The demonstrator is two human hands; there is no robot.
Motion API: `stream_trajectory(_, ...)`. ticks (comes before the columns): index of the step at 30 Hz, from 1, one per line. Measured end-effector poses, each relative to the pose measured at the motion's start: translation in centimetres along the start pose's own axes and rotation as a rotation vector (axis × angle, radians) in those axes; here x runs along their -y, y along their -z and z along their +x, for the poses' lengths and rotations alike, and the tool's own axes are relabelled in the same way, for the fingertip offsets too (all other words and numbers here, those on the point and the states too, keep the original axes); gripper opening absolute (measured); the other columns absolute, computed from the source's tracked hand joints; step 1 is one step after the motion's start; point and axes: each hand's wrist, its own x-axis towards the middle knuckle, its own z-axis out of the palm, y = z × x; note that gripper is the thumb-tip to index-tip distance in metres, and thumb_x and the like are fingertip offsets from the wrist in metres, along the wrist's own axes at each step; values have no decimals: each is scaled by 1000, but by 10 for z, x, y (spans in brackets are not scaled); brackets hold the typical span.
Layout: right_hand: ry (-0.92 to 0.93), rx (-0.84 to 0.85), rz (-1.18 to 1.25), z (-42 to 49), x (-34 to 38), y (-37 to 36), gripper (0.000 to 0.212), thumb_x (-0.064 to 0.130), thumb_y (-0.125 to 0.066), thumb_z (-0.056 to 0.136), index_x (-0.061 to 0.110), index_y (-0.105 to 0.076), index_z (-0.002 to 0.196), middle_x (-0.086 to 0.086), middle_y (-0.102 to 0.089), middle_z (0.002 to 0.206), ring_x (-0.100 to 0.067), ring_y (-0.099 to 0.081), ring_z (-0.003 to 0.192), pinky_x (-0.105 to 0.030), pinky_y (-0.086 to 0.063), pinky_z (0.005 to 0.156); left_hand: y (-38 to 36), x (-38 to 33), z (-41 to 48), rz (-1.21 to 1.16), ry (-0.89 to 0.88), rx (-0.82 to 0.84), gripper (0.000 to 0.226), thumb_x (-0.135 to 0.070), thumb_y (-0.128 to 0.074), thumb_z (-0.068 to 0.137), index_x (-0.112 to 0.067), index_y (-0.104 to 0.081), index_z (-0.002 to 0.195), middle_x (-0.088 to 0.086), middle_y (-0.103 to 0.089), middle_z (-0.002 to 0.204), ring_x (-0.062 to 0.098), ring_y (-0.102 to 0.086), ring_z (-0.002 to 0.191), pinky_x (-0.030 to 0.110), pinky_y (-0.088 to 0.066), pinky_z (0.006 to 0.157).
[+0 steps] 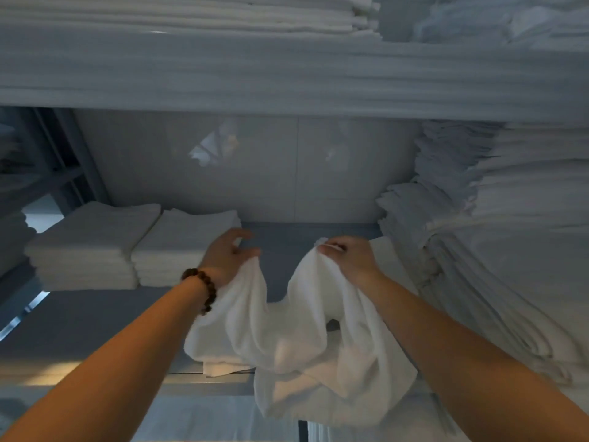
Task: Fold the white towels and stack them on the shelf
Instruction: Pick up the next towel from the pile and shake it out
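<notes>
An unfolded white towel [287, 339] hangs crumpled between my hands over the front edge of the grey shelf [95, 317]. My left hand [228, 255], with a dark bead bracelet on the wrist, pinches one top corner. My right hand [350, 255] grips the other top corner, bunched in its fingers. The towel's lower part drapes down below the shelf edge. Two stacks of folded white towels [92, 247] [178, 247] stand side by side on the shelf just left of my left hand.
A tall, uneven pile of white linens [478, 237] fills the right side of the shelf. The shelf above [287, 78] carries more folded white linens [223, 14]. A grey back panel [255, 173] closes the shelf behind. Bare shelf surface [302, 247] shows between my hands.
</notes>
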Motion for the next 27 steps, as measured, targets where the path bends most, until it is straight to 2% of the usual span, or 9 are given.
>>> stream_trajectory(3, 48, 48, 47, -1, 28, -17, 26, 29, -71, 81, 4, -73, 83, -15, -72, 87, -18, -62, 79, -32, -47, 74, -29, -40, 1, 42, -99, 212, 37, -29, -67, 85, -21, -58, 120, 3, -60, 96, 18, -58, 87, 28, -45, 78)
stream_trajectory(6, 24, 46, 148, 0, 41, -18, 28, 27, -71, 82, -1, -71, 85, -20, -70, 87, -18, -58, 76, -32, -46, 70, -42, -53, 6, 88, -155, 213, 21, -29, -64, 87, -11, -66, 96, -5, -54, 74, 8, -49, 68, 19, -34, 59)
stream_trajectory(8, -27, 17, 217, 0, 45, -13, 26, 24, -71, 81, -1, -69, 89, -21, -69, 91, -20, -59, 80, -32, -47, 74, -41, -53, 11, 64, -176, 166, 22, -27, -61, 89, -11, -61, 73, -6, -49, 62, 6, -44, 58, 14, -29, 51)
stream_trajectory(10, -62, 6, 247, -1, 45, -8, 23, 21, -70, 82, 1, -67, 93, -18, -69, 94, -23, -62, 85, -33, -49, 80, -39, -53, 18, 40, -193, 100, 26, -25, -60, 90, -17, -55, 66, -7, -49, 61, 4, -44, 57, 11, -32, 50)
stream_trajectory(14, -106, 113, 278, -9, 32, -5, 23, 19, -71, 81, 7, -68, 100, -1, -65, 81, -12, -59, 76, -26, -48, 72, -30, -52, 37, 34, -166, -69, 16, -27, -59, 89, -13, -62, 81, -4, -58, 75, 4, -51, 67, 8, -33, 53)
stream_trajectory(16, -129, 213, 233, -14, 18, -8, 24, 18, -71, 81, 3, -67, 100, -1, -61, 78, -10, -55, 70, -21, -43, 64, -23, -49, 49, -7, -128, -162, 16, -28, -60, 88, -13, -63, 84, -2, -61, 79, 10, -54, 71, 17, -37, 59)
stream_trajectory(19, -147, 334, 91, -22, -5, -18, 18, 21, -65, 86, 5, -62, 79, -7, -55, 75, -16, -51, 69, -26, -38, 65, -13, -41, 63, -59, -64, -256, 17, -30, -61, 87, -14, -63, 84, 1, -63, 79, 18, -58, 75, 25, -42, 64)
stream_trajectory(22, -143, 252, 4, -21, -17, -27, 21, 21, -56, 90, 6, -53, 76, -10, -52, 77, -20, -49, 73, -29, -33, 66, -11, -30, 67, -75, -48, -279, 11, -28, -64, 85, -17, -63, 86, -4, -61, 83, 16, -58, 78, 26, -46, 67)
stream_trajectory(27, -88, 37, 131, -1, 2, -18, 18, 22, -62, 87, 7, -72, 91, -12, -71, 92, -23, -63, 87, -34, -47, 81, -12, -20, 60, -118, -56, -33, 35, -30, -71, 80, -30, -58, 113, 0, -62, 100, 13, -58, 85, 19, -42, 67)
